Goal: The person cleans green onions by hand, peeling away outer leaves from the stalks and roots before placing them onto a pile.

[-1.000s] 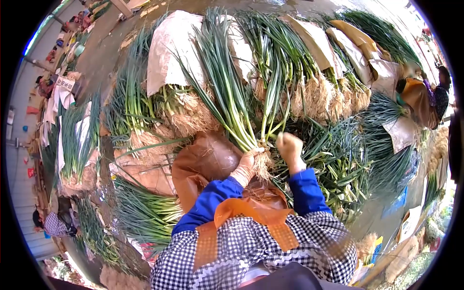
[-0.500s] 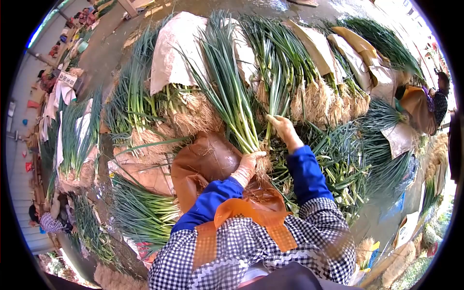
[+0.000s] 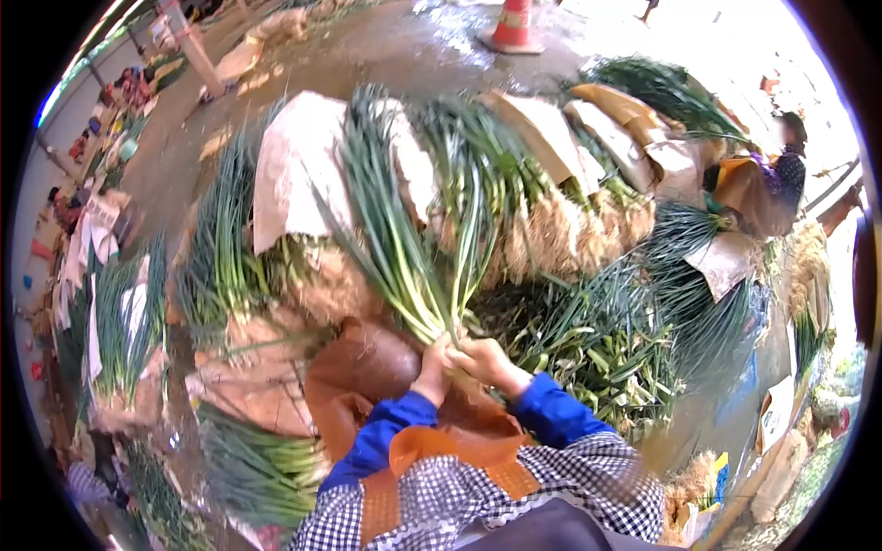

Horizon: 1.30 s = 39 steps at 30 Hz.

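There is one view only, from a camera on the person's head. It faces forward and steeply down, over the checked clothing (image 3: pixel 432 482) at the bottom, with the left hand (image 3: pixel 434 369) and right hand (image 3: pixel 490 362) quite near. The very wide, rounded view reaches a far traffic cone (image 3: pixel 513 29).

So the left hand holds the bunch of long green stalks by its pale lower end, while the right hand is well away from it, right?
Not quite: the bare right hand isn't away; the head view shows it up against the left hand at the lower end of the long green stalks.
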Each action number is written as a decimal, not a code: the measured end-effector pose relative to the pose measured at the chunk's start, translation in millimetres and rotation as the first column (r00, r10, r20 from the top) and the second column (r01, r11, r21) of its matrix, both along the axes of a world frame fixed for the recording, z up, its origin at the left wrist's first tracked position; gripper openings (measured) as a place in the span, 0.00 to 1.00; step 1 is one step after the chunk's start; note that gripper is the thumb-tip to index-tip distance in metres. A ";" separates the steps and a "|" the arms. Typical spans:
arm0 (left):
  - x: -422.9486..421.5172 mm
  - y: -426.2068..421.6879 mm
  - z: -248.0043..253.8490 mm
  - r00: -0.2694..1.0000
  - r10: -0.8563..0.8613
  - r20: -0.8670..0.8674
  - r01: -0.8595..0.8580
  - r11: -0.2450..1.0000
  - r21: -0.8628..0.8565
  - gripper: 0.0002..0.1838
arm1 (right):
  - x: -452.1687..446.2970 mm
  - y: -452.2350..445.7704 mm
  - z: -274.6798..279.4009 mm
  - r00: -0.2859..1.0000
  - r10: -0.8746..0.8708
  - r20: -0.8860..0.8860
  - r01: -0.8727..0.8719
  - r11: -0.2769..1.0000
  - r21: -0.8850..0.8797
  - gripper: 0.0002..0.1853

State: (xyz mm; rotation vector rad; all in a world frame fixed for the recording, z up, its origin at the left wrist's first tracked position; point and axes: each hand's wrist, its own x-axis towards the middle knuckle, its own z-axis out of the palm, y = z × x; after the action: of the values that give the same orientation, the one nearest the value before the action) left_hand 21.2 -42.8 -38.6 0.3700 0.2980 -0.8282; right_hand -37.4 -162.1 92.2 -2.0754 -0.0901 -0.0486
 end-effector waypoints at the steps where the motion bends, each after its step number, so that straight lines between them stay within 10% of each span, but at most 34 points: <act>1: -0.8 -9.2 18.0 0.994 0.068 -0.086 -0.045 0.968 0.246 0.10 | -22.8 -7.6 9.5 0.998 0.065 0.002 -0.065 0.991 0.121 0.12; 2: -5.3 -2.1 47.0 0.988 -0.151 0.030 0.154 0.959 -0.239 0.06 | -39.9 -27.2 25.0 0.967 0.028 -0.254 -0.019 0.999 0.036 0.11; 3: -3.6 -5.7 49.1 0.998 -0.033 -0.061 0.040 0.991 0.125 0.05 | -51.2 -54.1 18.1 0.951 -0.015 -0.309 -0.009 0.997 -0.077 0.10; 4: -6.9 -5.8 69.2 0.991 0.045 -0.122 -0.025 0.987 0.158 0.06 | -62.8 -84.6 -15.5 0.867 -0.143 -0.477 0.059 0.981 -0.188 0.15; 6: -7.1 -5.8 63.8 0.995 0.017 -0.094 -0.006 0.992 0.125 0.07 | -70.5 -133.6 -34.8 0.724 -0.291 -0.626 -0.349 0.628 -0.695 0.23; 8: -4.5 -8.7 59.3 0.994 0.020 -0.111 -0.007 0.993 0.117 0.08 | -65.0 -148.7 -78.8 0.817 -0.280 -0.504 -0.250 0.616 -0.747 0.28; 10: -6.7 -4.9 62.8 0.991 -0.007 -0.136 0.026 0.990 0.137 0.09 | -16.9 -88.8 4.6 0.833 -0.432 -0.345 0.139 0.767 -0.626 0.22; 13: -3.8 -3.1 42.7 0.995 0.024 -0.096 -0.009 0.987 0.158 0.11 | 30.1 -49.0 -17.6 0.940 -0.314 -0.134 0.327 0.941 0.088 0.18; 16: -7.5 1.4 41.9 0.998 0.025 -0.065 -0.025 1.000 0.002 0.12 | 57.1 -36.3 -56.7 0.988 -0.104 -0.113 0.106 0.994 0.012 0.16; 18: -5.1 3.5 46.6 0.978 0.110 -0.176 -0.114 0.993 -0.009 0.11 | 45.0 -15.8 -14.7 0.997 -0.065 -0.029 0.050 0.930 -0.365 0.14; 19: -4.5 3.4 46.7 0.978 0.124 -0.165 -0.125 0.992 0.003 0.10 | 34.1 -11.5 -10.1 0.975 0.123 0.186 -0.008 0.853 -0.523 0.18; 20: -0.9 2.0 46.8 0.980 0.133 -0.151 -0.133 0.991 0.012 0.10 | 20.0 -5.3 3.4 0.923 0.365 0.125 -0.081 0.499 -0.863 0.19; 22: -3.1 7.1 50.6 0.980 0.030 -0.196 -0.054 0.992 -0.118 0.12 | -21.1 -16.3 2.1 0.811 0.562 0.165 -0.412 0.748 -0.520 0.14; 24: -1.9 8.2 59.8 0.965 0.001 -0.262 -0.045 0.985 -0.164 0.13 | -19.1 -52.0 -7.2 0.710 0.615 -0.344 -0.683 0.480 -0.551 0.11; 26: -2.7 8.5 64.1 0.993 -0.021 -0.116 -0.004 0.976 -0.217 0.14 | 4.3 -71.5 -23.2 0.442 0.168 -0.881 -0.894 0.165 -0.417 0.20; 27: -2.7 6.8 64.4 0.996 -0.022 -0.083 0.004 0.979 -0.205 0.14 | 1.0 -76.7 -22.1 0.755 0.193 -0.627 -0.498 0.791 -0.356 0.21; 28: -3.1 6.8 64.6 0.997 -0.025 -0.068 0.010 0.977 -0.212 0.14 | 0.7 -80.3 -22.0 0.930 -0.054 -0.364 0.078 0.996 0.051 0.22; 30: -3.3 7.9 67.2 0.989 -0.032 -0.141 0.007 0.985 -0.172 0.14 | 32.5 -48.1 -22.0 0.960 -0.155 -0.234 0.235 0.900 0.368 0.22; 32: -0.6 9.1 55.5 0.998 -0.034 -0.059 0.027 0.993 -0.116 0.13 | 49.4 -36.5 -54.3 0.996 -0.084 0.003 0.081 0.976 0.202 0.20; 34: 2.2 11.2 37.5 0.985 0.044 -0.168 -0.052 0.997 -0.048 0.12 | 55.1 -23.2 -47.7 0.930 -0.047 -0.364 0.217 0.870 0.442 0.16; 35: 0.9 12.5 42.5 0.989 0.038 -0.141 -0.050 0.995 -0.088 0.11 | 48.2 -17.8 -52.7 0.964 -0.110 -0.241 0.161 0.966 0.202 0.16; 37: 2.9 8.2 54.1 0.984 0.091 -0.150 -0.101 0.993 -0.060 0.10 | 22.8 -17.6 -6.4 0.979 0.183 -0.089 -0.198 0.956 -0.217 0.17; 39: -0.9 12.1 57.4 0.981 -0.018 -0.194 -0.028 0.972 -0.233 0.11 | -17.1 -20.1 16.1 0.843 0.537 -0.010 -0.528 0.825 -0.202 0.14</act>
State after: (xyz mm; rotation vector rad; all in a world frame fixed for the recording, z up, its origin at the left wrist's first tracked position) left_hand 20.3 -30.8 18.8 0.0661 0.3786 -0.8859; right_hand -54.5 -182.2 108.3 -2.1749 -0.7315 0.2663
